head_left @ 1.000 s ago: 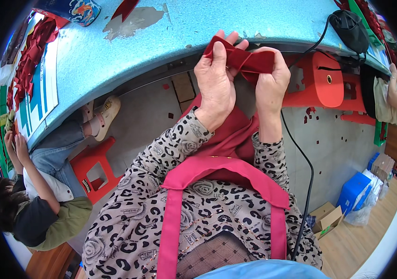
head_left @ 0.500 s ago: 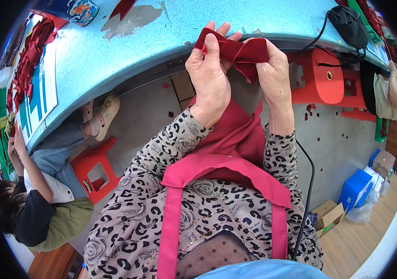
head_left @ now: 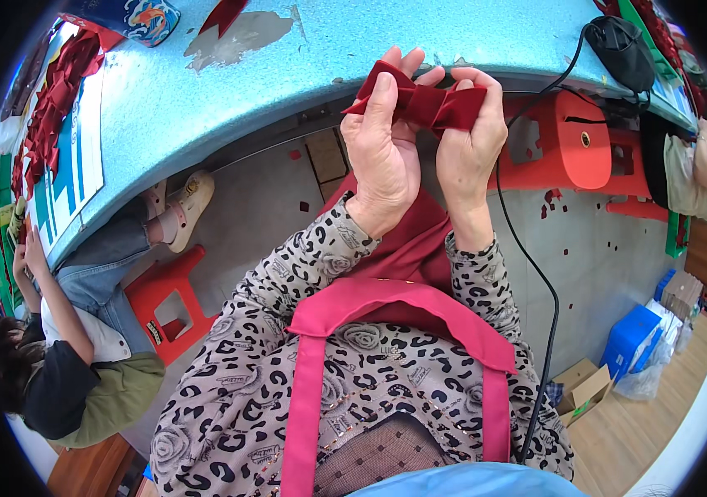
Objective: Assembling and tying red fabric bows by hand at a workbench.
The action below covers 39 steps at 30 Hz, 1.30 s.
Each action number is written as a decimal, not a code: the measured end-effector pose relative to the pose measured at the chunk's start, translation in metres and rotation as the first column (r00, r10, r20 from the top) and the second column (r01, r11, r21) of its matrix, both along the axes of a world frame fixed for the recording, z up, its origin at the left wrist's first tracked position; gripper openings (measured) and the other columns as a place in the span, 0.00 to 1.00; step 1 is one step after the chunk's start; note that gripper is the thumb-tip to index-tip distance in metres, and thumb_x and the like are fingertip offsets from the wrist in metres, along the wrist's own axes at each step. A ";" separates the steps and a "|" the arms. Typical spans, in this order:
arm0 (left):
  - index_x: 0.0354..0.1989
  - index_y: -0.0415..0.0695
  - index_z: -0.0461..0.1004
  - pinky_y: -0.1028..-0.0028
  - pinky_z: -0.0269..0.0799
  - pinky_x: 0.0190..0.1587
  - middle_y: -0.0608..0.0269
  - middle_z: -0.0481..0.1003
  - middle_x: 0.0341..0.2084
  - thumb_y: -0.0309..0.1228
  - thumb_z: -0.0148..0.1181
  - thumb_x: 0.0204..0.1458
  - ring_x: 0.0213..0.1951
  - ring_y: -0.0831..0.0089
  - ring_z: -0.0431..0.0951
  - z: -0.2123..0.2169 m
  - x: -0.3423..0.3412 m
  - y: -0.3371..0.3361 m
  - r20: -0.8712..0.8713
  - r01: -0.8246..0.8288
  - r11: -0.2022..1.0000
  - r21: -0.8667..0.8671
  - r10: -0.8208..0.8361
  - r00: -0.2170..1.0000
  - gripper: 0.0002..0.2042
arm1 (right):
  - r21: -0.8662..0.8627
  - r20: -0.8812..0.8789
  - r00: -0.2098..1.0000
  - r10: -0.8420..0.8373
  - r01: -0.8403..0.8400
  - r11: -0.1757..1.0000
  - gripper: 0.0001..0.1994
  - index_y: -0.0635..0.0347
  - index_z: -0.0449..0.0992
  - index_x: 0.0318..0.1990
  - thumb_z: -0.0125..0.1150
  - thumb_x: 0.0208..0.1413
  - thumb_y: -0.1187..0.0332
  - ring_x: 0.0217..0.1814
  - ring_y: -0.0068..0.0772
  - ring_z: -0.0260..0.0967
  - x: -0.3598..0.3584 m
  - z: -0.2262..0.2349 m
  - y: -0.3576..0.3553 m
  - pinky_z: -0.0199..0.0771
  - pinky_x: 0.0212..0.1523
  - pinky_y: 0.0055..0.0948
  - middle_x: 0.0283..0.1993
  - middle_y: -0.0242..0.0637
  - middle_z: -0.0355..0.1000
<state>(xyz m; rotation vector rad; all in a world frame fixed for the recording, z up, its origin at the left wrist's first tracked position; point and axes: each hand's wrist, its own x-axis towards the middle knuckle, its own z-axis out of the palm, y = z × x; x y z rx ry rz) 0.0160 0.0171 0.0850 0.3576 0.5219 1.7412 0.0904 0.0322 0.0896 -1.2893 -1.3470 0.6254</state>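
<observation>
Between my two hands, above the near edge of the blue table, is a dark red ribbon bow (head_left: 426, 103). My left hand (head_left: 382, 153) grips the bow's left loop, thumb in front and fingers behind. The right loop is pinched by my right hand (head_left: 471, 137), its fingertips on the upper edge. Where the fingers pass behind the ribbon, they are hidden. Another piece of red ribbon (head_left: 222, 15) lies farther off on the table.
The blue table (head_left: 229, 108) curves across the front. A pile of red bows (head_left: 59, 103) lies at its left, a black pouch-like object (head_left: 621, 51) with a cord at its right. Red stools (head_left: 573, 137) stand below. Co-workers sit at left and far right. Red scraps dot the floor.
My right hand has moved left and turned, its fingers now over the bow's upper edge. The bow's hanging tail is no longer visible, and the loops look straighter.
</observation>
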 end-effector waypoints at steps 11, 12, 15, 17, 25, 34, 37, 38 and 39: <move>0.56 0.37 0.58 0.65 0.66 0.55 0.52 0.63 0.54 0.41 0.47 0.58 0.54 0.60 0.66 0.009 0.007 0.000 -0.077 0.040 0.998 0.038 -0.037 0.996 0.24 | -0.038 -0.116 0.981 -0.157 0.154 0.987 0.12 0.68 0.68 0.35 0.49 0.60 0.64 0.33 0.16 0.62 0.005 -0.006 -0.007 0.66 0.33 0.19 0.30 0.30 0.69; 0.56 0.37 0.58 0.65 0.66 0.55 0.52 0.63 0.54 0.41 0.47 0.58 0.54 0.59 0.67 0.010 0.008 0.000 -0.082 0.036 0.998 0.047 -0.032 0.996 0.24 | -0.060 -0.127 0.987 -0.097 0.089 0.994 0.12 0.68 0.68 0.35 0.49 0.60 0.65 0.33 0.16 0.62 0.011 -0.006 -0.006 0.66 0.33 0.18 0.30 0.29 0.69; 0.56 0.37 0.58 0.64 0.66 0.55 0.51 0.63 0.54 0.41 0.47 0.58 0.54 0.59 0.67 0.012 0.009 0.002 -0.092 0.030 0.997 0.067 -0.024 0.995 0.24 | -0.101 -0.154 0.988 0.025 -0.040 0.994 0.11 0.68 0.68 0.35 0.50 0.59 0.66 0.33 0.16 0.61 0.019 -0.005 -0.007 0.65 0.33 0.17 0.30 0.28 0.68; 0.57 0.38 0.58 0.64 0.66 0.54 0.51 0.64 0.54 0.40 0.47 0.58 0.54 0.59 0.67 0.013 0.008 0.003 -0.076 0.021 0.999 0.050 -0.017 0.997 0.23 | -0.074 -0.263 0.964 0.028 -0.049 0.996 0.11 0.68 0.69 0.34 0.50 0.59 0.67 0.32 0.16 0.61 0.015 -0.004 -0.011 0.65 0.32 0.17 0.29 0.28 0.68; 0.56 0.38 0.60 0.66 0.68 0.52 0.51 0.67 0.51 0.34 0.49 0.57 0.52 0.61 0.69 0.015 0.008 -0.002 0.066 0.091 0.996 -0.019 -0.090 0.994 0.20 | 0.192 -0.175 0.970 -0.166 0.199 0.961 0.06 0.67 0.69 0.31 0.49 0.56 0.73 0.26 0.18 0.63 0.005 -0.010 -0.014 0.64 0.28 0.19 0.23 0.32 0.68; 0.56 0.38 0.61 0.67 0.67 0.53 0.50 0.69 0.49 0.32 0.47 0.58 0.51 0.61 0.70 0.005 0.014 -0.006 -0.256 0.052 0.993 0.111 -0.022 0.966 0.18 | 0.075 -0.088 0.996 0.005 0.001 0.997 0.10 0.67 0.69 0.35 0.49 0.59 0.67 0.29 0.15 0.61 0.021 -0.006 -0.020 0.63 0.29 0.16 0.28 0.27 0.67; 0.56 0.38 0.62 0.67 0.67 0.53 0.50 0.69 0.49 0.32 0.47 0.58 0.51 0.61 0.70 0.003 0.015 -0.008 -0.309 0.047 0.990 0.134 -0.003 0.951 0.18 | -0.057 -0.298 0.953 0.057 -0.078 0.995 0.11 0.66 0.69 0.34 0.49 0.60 0.65 0.29 0.14 0.60 0.025 0.002 -0.020 0.62 0.29 0.16 0.28 0.26 0.66; 0.56 0.38 0.62 0.67 0.67 0.53 0.50 0.69 0.49 0.32 0.47 0.58 0.52 0.62 0.69 0.003 0.015 -0.008 -0.334 0.045 0.988 0.146 0.006 0.943 0.18 | -0.115 -0.400 0.914 0.071 -0.127 0.985 0.12 0.65 0.69 0.33 0.48 0.61 0.64 0.29 0.13 0.59 0.026 0.003 -0.020 0.61 0.29 0.16 0.28 0.25 0.65; 0.56 0.38 0.62 0.67 0.67 0.53 0.50 0.69 0.49 0.32 0.47 0.58 0.52 0.62 0.69 0.004 0.017 -0.009 -0.334 0.046 0.988 0.146 0.006 0.943 0.18 | -0.115 -0.400 0.914 0.071 -0.127 0.985 0.12 0.65 0.69 0.33 0.48 0.61 0.64 0.29 0.13 0.59 0.026 0.001 -0.021 0.61 0.29 0.16 0.28 0.25 0.65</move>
